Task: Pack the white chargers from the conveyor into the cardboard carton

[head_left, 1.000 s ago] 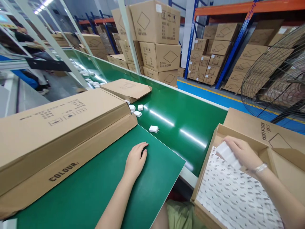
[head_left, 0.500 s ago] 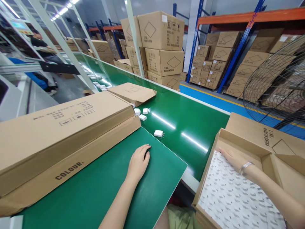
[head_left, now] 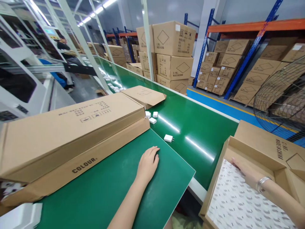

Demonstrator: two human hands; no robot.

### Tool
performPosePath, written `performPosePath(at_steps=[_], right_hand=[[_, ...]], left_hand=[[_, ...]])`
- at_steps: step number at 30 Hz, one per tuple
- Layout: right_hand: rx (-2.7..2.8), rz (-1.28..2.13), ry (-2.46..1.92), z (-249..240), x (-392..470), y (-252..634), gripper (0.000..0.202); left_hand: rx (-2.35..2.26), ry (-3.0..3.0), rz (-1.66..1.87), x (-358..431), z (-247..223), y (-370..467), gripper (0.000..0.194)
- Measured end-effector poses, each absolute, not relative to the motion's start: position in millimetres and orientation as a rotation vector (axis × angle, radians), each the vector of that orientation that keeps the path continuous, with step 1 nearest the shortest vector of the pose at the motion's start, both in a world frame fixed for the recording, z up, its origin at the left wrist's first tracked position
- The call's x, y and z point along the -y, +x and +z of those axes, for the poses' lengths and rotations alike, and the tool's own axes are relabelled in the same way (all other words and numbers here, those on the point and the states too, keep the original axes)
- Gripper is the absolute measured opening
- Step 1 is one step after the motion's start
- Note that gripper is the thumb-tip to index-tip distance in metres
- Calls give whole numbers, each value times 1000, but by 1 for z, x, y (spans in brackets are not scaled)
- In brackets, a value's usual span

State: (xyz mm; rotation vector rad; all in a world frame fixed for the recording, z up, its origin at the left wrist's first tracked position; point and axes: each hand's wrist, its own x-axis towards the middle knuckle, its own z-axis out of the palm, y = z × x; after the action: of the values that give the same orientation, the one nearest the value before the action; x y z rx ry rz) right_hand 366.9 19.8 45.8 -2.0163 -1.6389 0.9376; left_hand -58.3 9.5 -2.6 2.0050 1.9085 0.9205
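Observation:
My left hand point(head_left: 147, 162) lies palm down on the green board point(head_left: 102, 197), its fingers stretched out and holding nothing. Just beyond its fingertips, a white plug charger point(head_left: 168, 138) with metal prongs lies on the green conveyor belt point(head_left: 200, 127). My right hand point(head_left: 245, 170) reaches into an open cardboard box point(head_left: 216, 178) on the right. Its fingers extend along the far edge of a white layer point(head_left: 240, 200) patterned with rows of small grey marks; some fingers are hidden. A silver bracelet point(head_left: 262, 183) circles that wrist.
A long cardboard box point(head_left: 76, 127) marked COLOUR stands along the board's left side. Several white chargers point(head_left: 152, 120) lie by its end. Stacked cartons point(head_left: 175, 66) stand behind the belt, a wire fan point(head_left: 281, 92) at right. A person point(head_left: 63, 47) sits far left.
My view has swung slightly left, so everything sits further right and lower in the picture. Both hands stay in about the same places on the board and in the box.

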Motion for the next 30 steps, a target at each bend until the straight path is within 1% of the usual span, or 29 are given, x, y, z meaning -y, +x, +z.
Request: performPosePath(at_steps=[2,3,5,8,10,11,12,14,15,17,19,22,24,26,28,30], right_hand=[[1779,941,-2124,53,-26,362,56],[1890,838,-2167,57,-31,357,56],[2157,424,-2180,65,-45,340,51],[2441,-224,-2047,73,-67,297,41],[2496,-441,-1929,74,-79,261,36],[2526,-455,-1867,73,-84,242,34],[2562,-385,-1804,70,-89,223,31],[2637,-85,-1662,60,-100,186,23],[2652,81,-1601,53,-105,170,24],[2643,320,-1525,35,-118,143,34],[2604,423,-1521,16,-130,125,38],[2494,580,-1542,-2,-145,117,31],[2420,704,-1528,-1,-148,122,27],[2378,855,-1464,11,-144,134,28],[2286,1231,-1277,29,-133,150,33],[2092,1742,-993,48,-118,171,42]], left_hand=[[-1906,2009,939,-9,-2,-57,31],[-1904,2008,951,-9,-2,-57,30],[-1899,2002,976,-10,-2,-56,30],[-1899,1986,995,-11,-3,-56,29],[-1898,1974,1006,-11,-3,-57,29],[-1896,1968,1011,-12,-3,-57,29],[-1894,1962,1015,-12,-2,-57,29],[-1891,1949,1019,-14,-1,-58,28],[-1890,1942,1022,-14,-1,-59,28],[-1889,1930,1035,-16,0,-60,28],[-1881,1921,1050,-18,1,-61,28],[-1871,1909,1062,-19,1,-61,28],[-1871,1902,1067,-20,1,-61,28],[-1873,1894,1065,-20,1,-60,28],[-1873,1884,1053,-20,2,-60,28],[-1875,1872,1035,-20,3,-61,28]])
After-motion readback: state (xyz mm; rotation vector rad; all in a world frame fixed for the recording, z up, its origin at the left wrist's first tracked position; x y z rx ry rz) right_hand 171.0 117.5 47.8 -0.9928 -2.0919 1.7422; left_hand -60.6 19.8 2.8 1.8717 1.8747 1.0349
